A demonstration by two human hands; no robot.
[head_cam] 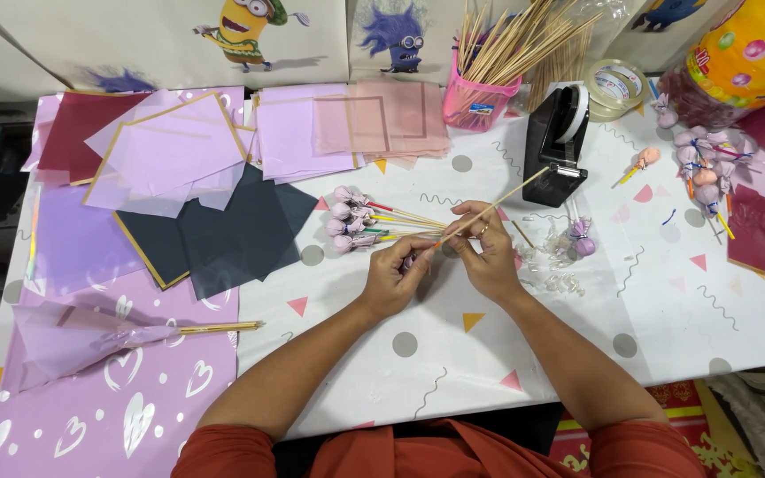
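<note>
Two hands meet at centre of surface (577,327): left hand (396,276) & right hand (487,248) both pinch one thin wooden skewer (511,196), angled up-right twd black tape dispenser (557,142), prob. to steady it. Wrapped lollipops (351,221) lie just beyond; pink cup (478,99) of sticks, yellow printed tub (741,53) at rear

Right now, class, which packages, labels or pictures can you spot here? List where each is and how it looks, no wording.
Large sweets jar: top right corner, round, yellow-orange printed wrap.
Cartoon pictures: along the back wall, yellow and purple figures.
Small label: on the pink stick holder, blue-yellow.
</note>
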